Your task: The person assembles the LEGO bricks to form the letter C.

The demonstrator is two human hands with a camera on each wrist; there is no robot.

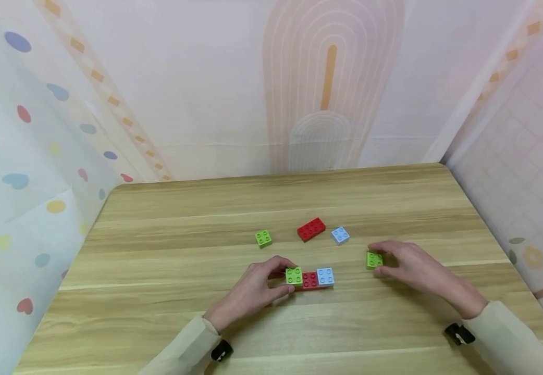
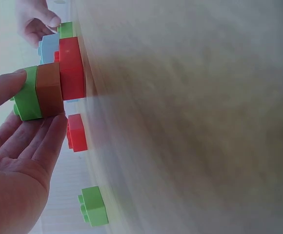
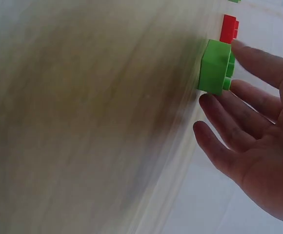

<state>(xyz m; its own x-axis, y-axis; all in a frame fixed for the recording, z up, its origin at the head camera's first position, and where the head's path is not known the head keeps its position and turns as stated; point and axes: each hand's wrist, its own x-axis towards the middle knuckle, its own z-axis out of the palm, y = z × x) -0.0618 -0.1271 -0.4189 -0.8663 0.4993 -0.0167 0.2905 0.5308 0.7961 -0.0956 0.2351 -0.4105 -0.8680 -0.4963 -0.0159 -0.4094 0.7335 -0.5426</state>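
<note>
My left hand (image 1: 262, 284) grips the left end of a toy brick stack. Its thumb lies against a green brick (image 2: 30, 95); the fingertips reach an orange-brown brick (image 2: 50, 90) directly underneath. Both sit on one end of a long red brick (image 2: 72, 70), whose other end carries a light blue brick (image 1: 325, 277). Red studs show between them. To the right, my right hand (image 1: 409, 265) pinches another green brick (image 1: 373, 260) at the table surface, thumb on the near side and fingers on the far side. Its other fingers spread loosely in the right wrist view.
Behind the hands lie a loose green brick (image 1: 263, 238), a red brick (image 1: 311, 229) and a light blue brick (image 1: 340, 235). All rest on the wood-grain table (image 1: 182, 250). A patterned backdrop (image 1: 206, 88) rises along the back and sides.
</note>
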